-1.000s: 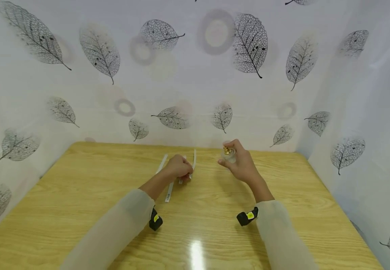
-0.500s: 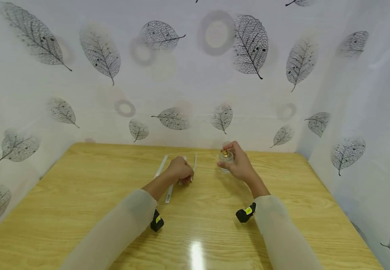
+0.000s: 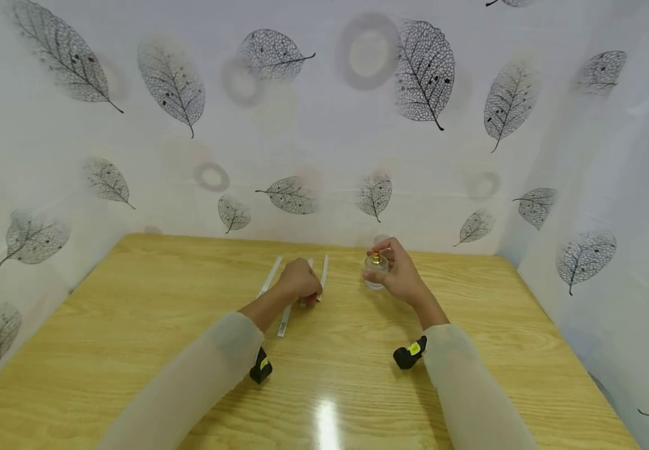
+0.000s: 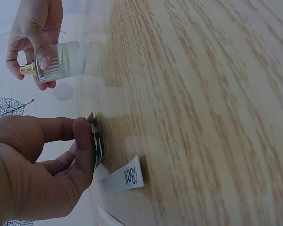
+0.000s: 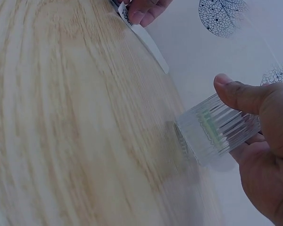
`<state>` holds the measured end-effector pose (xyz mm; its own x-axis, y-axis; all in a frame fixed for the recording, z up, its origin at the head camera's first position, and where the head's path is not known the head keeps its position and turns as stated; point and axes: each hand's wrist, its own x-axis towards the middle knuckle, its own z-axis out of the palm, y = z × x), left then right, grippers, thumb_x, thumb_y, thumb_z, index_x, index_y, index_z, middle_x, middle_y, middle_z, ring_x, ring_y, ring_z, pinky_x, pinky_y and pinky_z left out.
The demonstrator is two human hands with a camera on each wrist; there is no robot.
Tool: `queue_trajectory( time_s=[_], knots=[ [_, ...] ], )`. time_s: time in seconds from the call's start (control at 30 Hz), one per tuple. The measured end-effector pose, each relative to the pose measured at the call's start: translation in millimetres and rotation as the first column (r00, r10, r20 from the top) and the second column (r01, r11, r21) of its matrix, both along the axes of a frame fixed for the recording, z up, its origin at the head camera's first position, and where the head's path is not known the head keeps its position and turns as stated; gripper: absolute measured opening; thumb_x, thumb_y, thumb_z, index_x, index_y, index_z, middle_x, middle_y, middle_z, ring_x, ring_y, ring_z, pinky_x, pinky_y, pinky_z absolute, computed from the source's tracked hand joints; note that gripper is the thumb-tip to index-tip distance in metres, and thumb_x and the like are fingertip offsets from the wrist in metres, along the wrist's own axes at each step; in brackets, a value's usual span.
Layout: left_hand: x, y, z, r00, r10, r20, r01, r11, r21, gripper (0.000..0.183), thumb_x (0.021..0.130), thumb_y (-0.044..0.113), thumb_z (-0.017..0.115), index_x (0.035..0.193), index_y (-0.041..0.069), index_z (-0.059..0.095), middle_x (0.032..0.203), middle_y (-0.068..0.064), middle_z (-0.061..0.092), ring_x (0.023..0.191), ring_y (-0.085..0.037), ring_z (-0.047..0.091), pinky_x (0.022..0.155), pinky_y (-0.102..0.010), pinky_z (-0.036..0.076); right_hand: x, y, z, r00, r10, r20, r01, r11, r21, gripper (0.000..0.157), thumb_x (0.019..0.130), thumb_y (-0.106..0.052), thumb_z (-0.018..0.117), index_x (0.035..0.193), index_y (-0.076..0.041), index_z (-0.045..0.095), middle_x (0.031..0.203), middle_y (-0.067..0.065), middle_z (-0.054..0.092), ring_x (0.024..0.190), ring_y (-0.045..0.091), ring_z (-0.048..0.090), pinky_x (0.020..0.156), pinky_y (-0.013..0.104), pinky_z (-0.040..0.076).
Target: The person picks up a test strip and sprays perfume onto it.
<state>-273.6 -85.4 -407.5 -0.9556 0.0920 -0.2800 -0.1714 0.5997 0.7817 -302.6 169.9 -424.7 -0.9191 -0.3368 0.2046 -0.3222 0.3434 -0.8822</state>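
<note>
My left hand (image 3: 300,279) pinches the near end of a white paper test strip (image 3: 325,269) between thumb and finger. In the right wrist view that strip (image 5: 151,44) slants away from the fingertips, close over the table. A ribbed clear glass perfume bottle (image 3: 376,265) with a gold spray neck (image 4: 28,69) is in my right hand (image 3: 404,277). The thumb lies along one side of the glass, and the index finger reaches up by the gold top. Upright, the bottle (image 5: 212,129) has its base close to the tabletop.
Other white strips lie around and under my left hand, one with handwritten letters (image 4: 127,178) at its end and another strip (image 3: 270,274) further left. The wood-grain table (image 3: 150,325) ends at a leaf-patterned curtain (image 3: 313,150).
My right hand has lowered the bottle and tilted it upright, moving slightly nearer. The left hand stays nearly in place, still pinching the strip.
</note>
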Motion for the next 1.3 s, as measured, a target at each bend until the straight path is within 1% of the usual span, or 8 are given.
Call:
queue_trajectory(
  time_s=[0.17,0.37,0.57,0.67,0.9,1.07,1.17,1.3],
  knots=[
    [1.0,2,1.9,1.0,0.007,-0.008,-0.007,1.0,-0.024,0.021,0.086,-0.003,0.071,0.065,-0.003,0.072,0.059,-0.011,0.068,0.05,-0.019,0.068,0.053,-0.028,0.057,0.5,5,-1.2,1.0,0.004,0.017,-0.004,1.0,-0.014,0.051,0.088,-0.002,0.08,0.126,-0.009,0.046,0.142,0.024,0.055,0.134,0.038,0.053,0.105,0.059,0.046],
    [-1.5,3,-1.9,0.999,0.032,-0.02,-0.033,0.998,-0.058,0.02,0.085,-0.003,0.074,0.066,-0.003,0.073,0.06,-0.012,0.069,0.051,-0.021,0.069,0.053,-0.031,0.059,1.3,10,-2.4,1.0,0.019,0.019,-0.018,1.0,-0.016,0.048,0.09,-0.002,0.077,0.126,-0.009,0.046,0.145,0.023,0.053,0.139,0.039,0.048,0.11,0.06,0.041],
    [-2.1,4,-1.2,0.998,0.049,-0.026,-0.052,0.992,-0.114,0.019,0.083,-0.001,0.077,0.064,-0.002,0.072,0.057,-0.011,0.068,0.05,-0.02,0.069,0.053,-0.031,0.058,2.7,11,-1.4,0.999,0.026,0.032,-0.025,0.999,-0.024,0.046,0.09,0.001,0.076,0.124,-0.009,0.046,0.147,0.024,0.051,0.138,0.04,0.048,0.108,0.059,0.043],
    [-3.1,3,-2.4,0.998,0.047,-0.029,-0.05,0.99,-0.133,0.02,0.082,-0.001,0.077,0.063,-0.001,0.071,0.056,-0.01,0.068,0.049,-0.02,0.069,0.052,-0.03,0.057,2.7,12,-1.8,0.999,0.03,0.027,-0.029,0.999,-0.014,0.046,0.09,0.002,0.076,0.124,-0.008,0.047,0.147,0.025,0.051,0.139,0.04,0.047,0.109,0.059,0.043],
    [-5.8,2,-6.6,0.999,0.013,-0.052,-0.02,0.989,-0.148,0.022,0.082,0.001,0.076,0.06,0.001,0.071,0.053,-0.008,0.067,0.047,-0.019,0.068,0.05,-0.028,0.054,1.7,12,-2.9,0.999,0.029,0.017,-0.029,1.0,0.005,0.045,0.09,0.002,0.076,0.124,-0.004,0.047,0.147,0.025,0.051,0.143,0.04,0.042,0.115,0.061,0.035],
    [-4.4,2,-2.1,0.999,0.016,-0.038,-0.021,0.994,-0.11,0.019,0.081,0.0,0.078,0.063,-0.001,0.071,0.056,-0.01,0.068,0.05,-0.02,0.069,0.051,-0.029,0.056,2.9,12,-0.7,0.999,0.03,0.028,-0.031,0.999,0.01,0.047,0.09,0.003,0.075,0.127,-0.001,0.046,0.148,0.025,0.05,0.143,0.042,0.041,0.115,0.061,0.033],
    [-3.0,-1,1.0,0.999,-0.016,-0.04,0.013,0.997,-0.074,0.012,0.081,0.002,0.08,0.071,-0.003,0.074,0.06,-0.009,0.07,0.054,-0.02,0.07,0.057,-0.03,0.059,2.4,14,-1.8,0.999,0.032,0.033,-0.032,0.999,0.016,0.047,0.09,0.003,0.075,0.128,0.0,0.047,0.148,0.026,0.049,0.143,0.042,0.042,0.115,0.061,0.033],
    [-3.5,-7,3.7,0.995,-0.076,-0.065,0.074,0.997,-0.036,0.009,0.084,0.009,0.081,0.085,0.0,0.078,0.068,-0.007,0.073,0.062,-0.017,0.07,0.068,-0.031,0.06,-0.7,18,-5.6,0.998,0.055,0.031,-0.055,0.998,0.023,0.047,0.089,0.001,0.077,0.127,-0.002,0.049,0.148,0.026,0.05,0.143,0.041,0.042,0.114,0.06,0.036]
  ],
)
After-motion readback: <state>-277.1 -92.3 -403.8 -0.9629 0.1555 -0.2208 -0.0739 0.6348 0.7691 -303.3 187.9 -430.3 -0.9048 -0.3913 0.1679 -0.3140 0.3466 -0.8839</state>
